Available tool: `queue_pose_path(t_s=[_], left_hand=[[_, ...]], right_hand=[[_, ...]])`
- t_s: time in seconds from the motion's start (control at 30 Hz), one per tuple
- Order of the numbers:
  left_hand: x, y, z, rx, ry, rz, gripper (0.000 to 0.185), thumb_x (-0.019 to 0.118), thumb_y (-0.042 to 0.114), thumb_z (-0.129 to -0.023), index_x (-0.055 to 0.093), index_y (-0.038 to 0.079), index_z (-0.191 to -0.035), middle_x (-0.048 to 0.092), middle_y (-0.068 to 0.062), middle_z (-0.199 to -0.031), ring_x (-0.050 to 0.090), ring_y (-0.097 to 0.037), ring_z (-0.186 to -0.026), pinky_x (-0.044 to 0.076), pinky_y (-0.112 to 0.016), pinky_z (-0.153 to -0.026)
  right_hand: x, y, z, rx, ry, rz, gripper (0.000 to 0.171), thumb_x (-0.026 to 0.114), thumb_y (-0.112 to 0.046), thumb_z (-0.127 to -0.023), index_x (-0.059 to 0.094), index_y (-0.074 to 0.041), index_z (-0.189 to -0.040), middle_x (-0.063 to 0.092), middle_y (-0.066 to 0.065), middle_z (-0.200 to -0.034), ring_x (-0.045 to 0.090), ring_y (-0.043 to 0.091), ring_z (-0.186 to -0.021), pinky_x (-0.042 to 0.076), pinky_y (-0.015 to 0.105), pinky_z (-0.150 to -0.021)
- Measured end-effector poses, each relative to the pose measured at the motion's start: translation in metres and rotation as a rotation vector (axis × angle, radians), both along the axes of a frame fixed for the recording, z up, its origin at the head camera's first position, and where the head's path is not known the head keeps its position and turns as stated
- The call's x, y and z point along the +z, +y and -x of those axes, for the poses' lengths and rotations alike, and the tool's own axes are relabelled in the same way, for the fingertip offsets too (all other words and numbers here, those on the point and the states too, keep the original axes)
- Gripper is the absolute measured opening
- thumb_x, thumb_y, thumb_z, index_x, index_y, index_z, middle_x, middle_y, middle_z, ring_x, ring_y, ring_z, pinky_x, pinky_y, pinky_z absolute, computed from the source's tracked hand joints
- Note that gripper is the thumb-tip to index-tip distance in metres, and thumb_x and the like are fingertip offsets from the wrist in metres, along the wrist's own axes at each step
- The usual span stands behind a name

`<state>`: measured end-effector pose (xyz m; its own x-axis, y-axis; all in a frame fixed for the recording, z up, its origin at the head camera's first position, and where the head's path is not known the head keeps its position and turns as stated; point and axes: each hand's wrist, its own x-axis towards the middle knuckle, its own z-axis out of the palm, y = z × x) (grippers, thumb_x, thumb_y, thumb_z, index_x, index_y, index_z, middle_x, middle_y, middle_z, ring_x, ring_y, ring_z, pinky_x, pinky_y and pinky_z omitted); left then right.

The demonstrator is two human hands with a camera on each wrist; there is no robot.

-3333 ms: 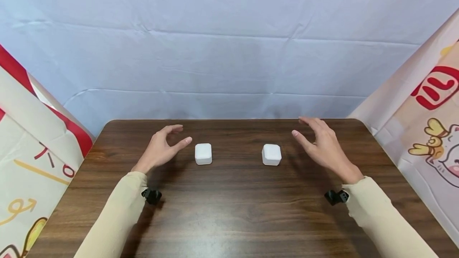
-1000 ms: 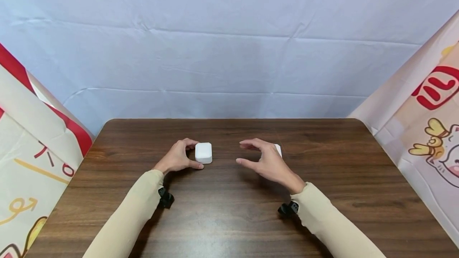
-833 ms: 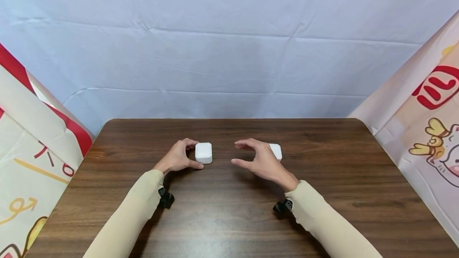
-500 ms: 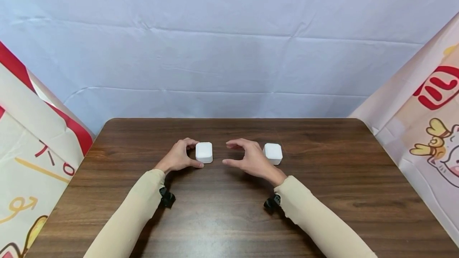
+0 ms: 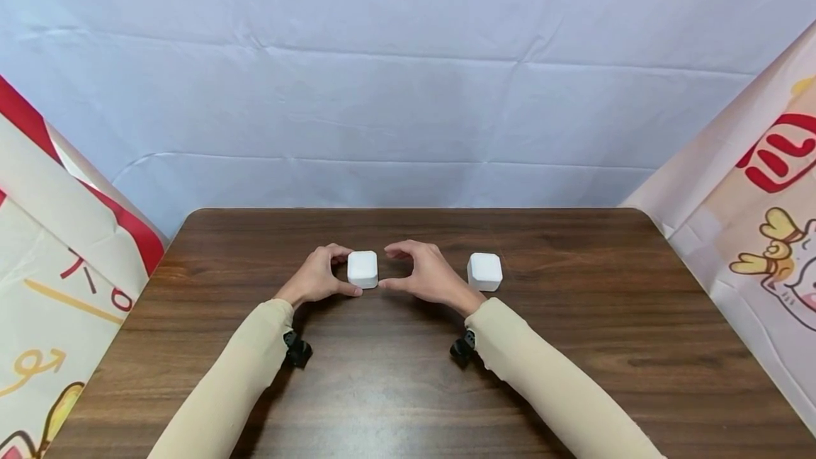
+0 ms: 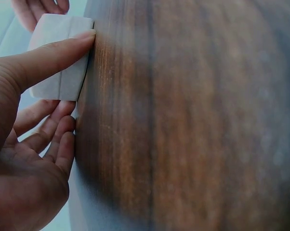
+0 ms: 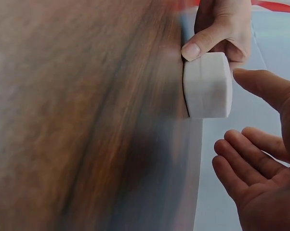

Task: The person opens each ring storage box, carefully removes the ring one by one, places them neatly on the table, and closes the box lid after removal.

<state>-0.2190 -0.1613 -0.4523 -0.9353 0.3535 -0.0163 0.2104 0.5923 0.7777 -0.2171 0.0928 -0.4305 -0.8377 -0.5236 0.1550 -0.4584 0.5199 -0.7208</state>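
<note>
The left hand (image 5: 316, 278) has its grip on the left white box (image 5: 363, 270), pinching it with the thumb along the lower side and fingers along the upper; that box sits on the counter (image 5: 376, 402), just left of the frame's centre. The right hand (image 5: 426, 276) holds nothing — its grip is spread, thumb and fingers apart and curved toward the same box from the right; its thumb tip is just beside the box, and whether they touch I cannot tell.

Between the two boxes stands the right hand, with the right white box (image 5: 485, 272) just right of its wrist; the right sleeve (image 5: 548, 374) runs from there to the lower right, the left sleeve (image 5: 226, 374) to the lower left, each with a small black device (image 5: 297, 349) at the cuff.

The left wrist view shows a seam line down the held box, and left fingers below it, largely hidden in the head view; the right wrist view shows the left thumbnail at the box's corner; only the head view takes in the right white box.

The counter's far edge crosses above both boxes, rounding off at either end; behind it hangs a pale cloth (image 5: 408, 91); bare wood stretches right of the right box and down between the sleeves.
</note>
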Motion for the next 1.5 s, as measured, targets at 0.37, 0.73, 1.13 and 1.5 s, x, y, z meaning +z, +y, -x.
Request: queue_pose_path(t_s=[0.37,0.73,1.13,1.5], left_hand=[[0.001,0.000,0.000,-0.006,0.002,-0.002,0.066,0.094,0.016,-0.073,0.064,-0.002,-0.129,0.062,-0.015,-0.124,0.058,-0.035,-0.115,0.046,-0.051,-0.101],[0.000,0.000,0.001,-0.010,0.009,-0.005,0.065,0.094,0.015,-0.073,0.065,-0.002,-0.128,0.062,-0.015,-0.123,0.059,-0.035,-0.115,0.047,-0.051,-0.100],[-0.002,0.001,0.000,-0.005,-0.005,-0.014,0.066,0.094,0.015,-0.073,0.064,-0.001,-0.129,0.061,-0.015,-0.125,0.058,-0.035,-0.117,0.046,-0.052,-0.101],[-0.002,0.000,0.001,0.000,-0.007,-0.007,0.066,0.094,0.016,-0.073,0.064,-0.001,-0.130,0.060,-0.016,-0.127,0.058,-0.035,-0.117,0.047,-0.051,-0.100]], right_hand=[[-0.003,-0.015,0.011,0.030,-0.015,-0.054,0.066,0.090,-0.027,-0.080,0.062,-0.001,-0.134,0.066,0.010,-0.126,0.062,0.024,-0.117,0.050,0.042,-0.099],[-0.005,-0.023,0.017,0.045,-0.013,-0.042,0.068,0.092,-0.023,-0.077,0.062,0.002,-0.133,0.066,0.013,-0.125,0.063,0.028,-0.115,0.051,0.043,-0.097],[-0.009,-0.027,0.020,0.029,-0.078,-0.024,0.067,0.093,-0.022,-0.076,0.063,0.001,-0.131,0.068,0.011,-0.123,0.064,0.025,-0.114,0.051,0.040,-0.097],[-0.013,-0.031,0.021,0.042,-0.111,-0.017,0.058,0.092,-0.019,-0.077,0.066,-0.004,-0.128,0.068,0.009,-0.121,0.064,0.024,-0.113,0.051,0.039,-0.096]])
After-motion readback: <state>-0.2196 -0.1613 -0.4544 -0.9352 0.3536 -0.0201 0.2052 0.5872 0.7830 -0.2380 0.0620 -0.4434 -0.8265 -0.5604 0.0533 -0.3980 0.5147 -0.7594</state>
